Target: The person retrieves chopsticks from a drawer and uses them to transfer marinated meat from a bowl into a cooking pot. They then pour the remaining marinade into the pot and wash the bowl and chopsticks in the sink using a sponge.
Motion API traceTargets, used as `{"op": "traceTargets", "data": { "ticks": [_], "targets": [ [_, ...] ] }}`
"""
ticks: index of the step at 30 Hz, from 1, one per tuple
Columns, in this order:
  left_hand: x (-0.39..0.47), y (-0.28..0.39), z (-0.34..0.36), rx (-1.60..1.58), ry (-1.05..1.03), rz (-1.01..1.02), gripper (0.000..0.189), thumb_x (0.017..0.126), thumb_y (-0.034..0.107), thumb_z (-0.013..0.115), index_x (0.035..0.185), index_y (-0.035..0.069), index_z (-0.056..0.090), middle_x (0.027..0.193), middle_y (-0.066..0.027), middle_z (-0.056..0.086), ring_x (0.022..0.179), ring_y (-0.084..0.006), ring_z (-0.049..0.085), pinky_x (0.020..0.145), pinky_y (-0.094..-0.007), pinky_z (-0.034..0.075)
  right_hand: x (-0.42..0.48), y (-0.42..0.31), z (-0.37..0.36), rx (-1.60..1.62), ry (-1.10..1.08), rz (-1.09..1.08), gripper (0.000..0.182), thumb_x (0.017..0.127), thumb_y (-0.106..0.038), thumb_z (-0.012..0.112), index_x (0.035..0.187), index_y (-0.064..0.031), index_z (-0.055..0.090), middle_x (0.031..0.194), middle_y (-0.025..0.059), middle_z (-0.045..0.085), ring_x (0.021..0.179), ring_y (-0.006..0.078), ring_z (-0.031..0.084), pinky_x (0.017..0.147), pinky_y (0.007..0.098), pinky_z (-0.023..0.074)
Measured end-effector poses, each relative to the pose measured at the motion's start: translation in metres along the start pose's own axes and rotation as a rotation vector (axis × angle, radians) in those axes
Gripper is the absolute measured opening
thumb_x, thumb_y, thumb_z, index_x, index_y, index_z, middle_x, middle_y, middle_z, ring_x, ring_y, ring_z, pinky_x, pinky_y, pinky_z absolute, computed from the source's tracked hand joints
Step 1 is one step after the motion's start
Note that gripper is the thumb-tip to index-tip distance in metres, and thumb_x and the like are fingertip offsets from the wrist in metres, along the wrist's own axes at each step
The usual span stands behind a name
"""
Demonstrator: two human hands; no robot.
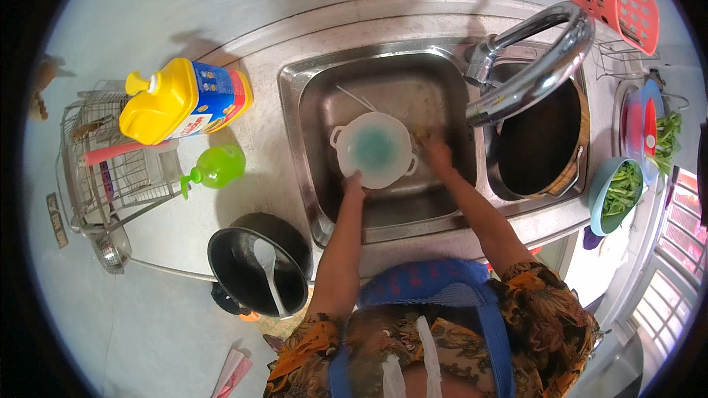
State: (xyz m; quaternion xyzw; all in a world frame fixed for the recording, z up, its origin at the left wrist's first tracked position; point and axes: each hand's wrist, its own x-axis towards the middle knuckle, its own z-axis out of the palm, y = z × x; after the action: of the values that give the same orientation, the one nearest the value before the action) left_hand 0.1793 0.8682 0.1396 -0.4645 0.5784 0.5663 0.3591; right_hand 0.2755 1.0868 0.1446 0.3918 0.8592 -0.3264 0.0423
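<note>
In the large steel sink basin (437, 88) is a white two-handled bowl (381, 149), its inside tinted blue-green at the centre. My left hand (354, 181) grips the bowl's near rim. Close to the bowl's right handle is my right hand (437, 152), blurred, with something yellowish at its fingers; whether it holds this I cannot tell. Two thin white sticks (357, 98) lie behind the bowl on the basin floor.
A chrome faucet (536, 88) arches over the right basin, which holds a large dark pan (536, 143). Left stand a yellow jug (182, 102), a green pump bottle (218, 167), a wire rack (83, 177) and a black pot (238, 265) with a ladle. Greens fill a bowl (600, 199) at right.
</note>
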Motion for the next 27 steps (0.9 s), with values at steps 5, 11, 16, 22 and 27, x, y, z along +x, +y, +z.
{"op": "traceTargets", "data": {
  "ticks": [5, 11, 16, 22, 27],
  "targets": [
    [0.044, 0.003, -0.006, 0.240, 0.041, 0.165, 0.037, 0.070, 0.012, 0.067, 0.102, -0.003, 0.056, 0.097, -0.0099, 0.059, 0.084, -0.0264, 0.058, 0.067, -0.0402, 0.049, 0.021, -0.007, -0.001, 0.149, -0.037, 0.012, 0.036, 0.085, -0.018, 0.048, 0.117, -0.0011, 0.043, 0.114, 0.0145, 0.045, 0.095, 0.0285, 0.051, 0.082, 0.0346, 0.0421],
    [-0.007, 0.034, 0.017, 0.048, -0.065, 0.127, 0.037, 0.067, 0.008, 0.069, 0.101, 0.000, 0.056, 0.095, -0.0089, 0.060, 0.079, -0.0249, 0.059, 0.065, -0.0371, 0.049, 0.065, -0.064, -0.026, 0.956, 0.003, 0.074, 0.038, 0.088, -0.024, 0.044, 0.118, -0.0004, 0.041, 0.105, 0.0088, 0.048, 0.094, 0.0165, 0.047, 0.085, 0.0289, 0.0368],
    [-0.035, 0.064, 0.044, 0.057, -0.113, 0.137, 0.027, 0.073, 0.009, 0.065, 0.098, 0.005, 0.055, 0.086, -0.0061, 0.059, 0.069, -0.0180, 0.058, 0.054, -0.0271, 0.047, 0.032, 0.000, 0.026, 0.459, 0.100, -0.255, 0.038, 0.083, -0.017, 0.048, 0.117, 0.0010, 0.043, 0.107, 0.0160, 0.051, 0.094, 0.0253, 0.051, 0.083, 0.0340, 0.0406],
    [-0.046, 0.081, 0.039, 0.085, -0.134, 0.158, 0.029, 0.071, 0.006, 0.065, 0.098, 0.005, 0.055, 0.089, -0.0059, 0.060, 0.071, -0.0182, 0.059, 0.057, -0.0272, 0.049, -0.052, -0.045, 0.053, 0.111, -0.439, -0.336, 0.041, 0.082, -0.025, 0.052, 0.117, -0.0046, 0.046, 0.117, 0.0222, 0.047, 0.106, 0.0358, 0.047, 0.087, 0.0390, 0.0395],
    [-0.047, 0.073, 0.030, -0.017, -0.185, 0.179, 0.034, 0.067, 0.004, 0.068, 0.099, 0.005, 0.056, 0.090, -0.0064, 0.060, 0.076, -0.0205, 0.060, 0.057, -0.0302, 0.049, -0.014, -0.081, 0.045, 0.274, -0.465, -0.290, 0.042, 0.078, -0.021, 0.055, 0.117, -0.0062, 0.048, 0.115, 0.0196, 0.049, 0.101, 0.0345, 0.050, 0.082, 0.0387, 0.0427]
  ]
}}
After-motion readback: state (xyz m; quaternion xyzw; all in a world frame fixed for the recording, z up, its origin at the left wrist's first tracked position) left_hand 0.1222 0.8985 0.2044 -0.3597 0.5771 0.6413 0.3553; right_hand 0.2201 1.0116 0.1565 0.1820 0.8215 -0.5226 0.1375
